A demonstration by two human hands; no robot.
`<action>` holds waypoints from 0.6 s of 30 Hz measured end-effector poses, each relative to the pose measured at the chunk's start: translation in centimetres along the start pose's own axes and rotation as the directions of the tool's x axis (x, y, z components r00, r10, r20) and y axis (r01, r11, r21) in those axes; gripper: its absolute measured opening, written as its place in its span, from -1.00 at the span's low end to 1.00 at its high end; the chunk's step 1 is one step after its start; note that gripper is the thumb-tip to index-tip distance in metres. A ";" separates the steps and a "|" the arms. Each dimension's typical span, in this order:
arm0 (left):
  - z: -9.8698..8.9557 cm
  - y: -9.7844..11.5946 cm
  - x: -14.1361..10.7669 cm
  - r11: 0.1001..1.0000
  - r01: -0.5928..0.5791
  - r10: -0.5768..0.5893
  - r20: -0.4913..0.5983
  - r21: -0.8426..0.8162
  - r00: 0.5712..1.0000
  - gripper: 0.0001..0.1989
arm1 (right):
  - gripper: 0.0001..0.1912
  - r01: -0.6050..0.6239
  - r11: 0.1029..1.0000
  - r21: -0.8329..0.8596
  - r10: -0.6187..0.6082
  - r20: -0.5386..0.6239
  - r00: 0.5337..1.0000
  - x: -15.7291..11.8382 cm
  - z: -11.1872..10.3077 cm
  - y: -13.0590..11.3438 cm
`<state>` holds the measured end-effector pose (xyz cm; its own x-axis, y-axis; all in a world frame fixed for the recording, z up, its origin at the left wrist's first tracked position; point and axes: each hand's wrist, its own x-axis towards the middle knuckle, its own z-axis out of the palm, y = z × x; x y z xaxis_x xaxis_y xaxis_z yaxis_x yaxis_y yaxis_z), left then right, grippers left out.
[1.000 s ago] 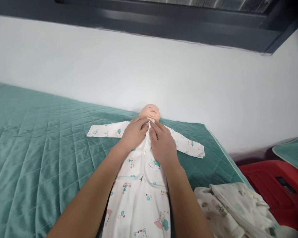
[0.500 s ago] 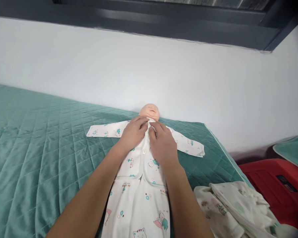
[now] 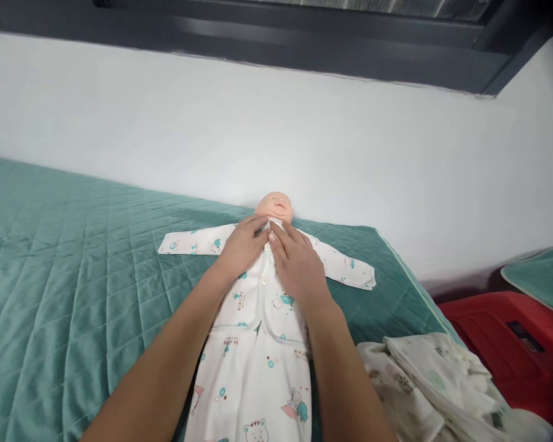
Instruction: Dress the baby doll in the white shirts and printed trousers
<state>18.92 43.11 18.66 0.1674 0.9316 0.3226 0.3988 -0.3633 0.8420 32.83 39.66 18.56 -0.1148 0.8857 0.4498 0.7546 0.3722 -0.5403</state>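
A baby doll (image 3: pixel 275 206) lies on its back, its head at the wall. It wears a white printed baby shirt (image 3: pixel 283 313), sleeves spread to both sides, above matching trousers (image 3: pixel 253 380). My left hand (image 3: pixel 245 245) and my right hand (image 3: pixel 297 261) meet at the shirt's collar, just below the chin. Their fingertips pinch the front edges of the shirt there, close together. A button (image 3: pixel 265 280) shows lower on the front opening, which parts at the hem. Whatever fastening lies under my fingers is hidden.
A green quilted cover (image 3: pixel 96 264) spreads under the doll and reaches the white wall (image 3: pixel 212 123). Folded printed cloths (image 3: pixel 424 380) lie at the lower right. Beyond the edge on that side is a red plastic object (image 3: pixel 498 331). A dark frame (image 3: pixel 258 37) runs along the top.
My fingers have shifted slightly at the collar, with the right thumb and fingertips closer to the left hand's. The whole view has moved a little; the doll lies the same way.
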 end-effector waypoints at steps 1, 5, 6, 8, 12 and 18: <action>0.0 0.0 0.0 1.000 0.011 -0.011 -0.003 0.000 1.000 -0.64 | -0.57 -0.016 1.000 -0.002 0.016 -0.008 1.000 0.0 0.0 -0.1; 0.1 -0.2 0.1 0.999 0.037 -0.037 -0.013 0.010 0.999 -0.64 | -0.59 -0.107 0.994 -0.019 0.106 -0.042 0.993 0.1 0.2 -0.3; 0.2 -0.2 0.1 0.999 0.034 -0.034 -0.016 0.012 0.999 -0.64 | -0.60 -0.116 0.993 -0.013 0.116 -0.046 0.992 0.2 0.2 -0.2; 0.2 -0.1 0.1 1.000 0.017 -0.017 -0.015 0.014 1.000 -0.65 | -0.61 -0.104 0.994 0.029 0.105 -0.047 0.993 0.4 0.3 0.1; 0.2 0.0 0.1 1.000 -0.001 0.001 -0.025 0.024 1.000 -0.67 | -0.64 -0.135 0.977 0.168 0.144 -0.040 0.989 0.8 0.4 0.7; 0.2 -0.2 0.1 0.999 -0.032 0.033 -0.026 0.039 0.999 -0.67 | -0.71 -0.169 0.945 0.281 0.185 -0.031 0.982 0.9 0.4 0.8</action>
<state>19.03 43.25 18.47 0.1568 0.9190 0.3617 0.4284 -0.3933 0.8135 33.05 40.87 18.29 0.0466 0.9302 0.3641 0.5511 0.2800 -0.7860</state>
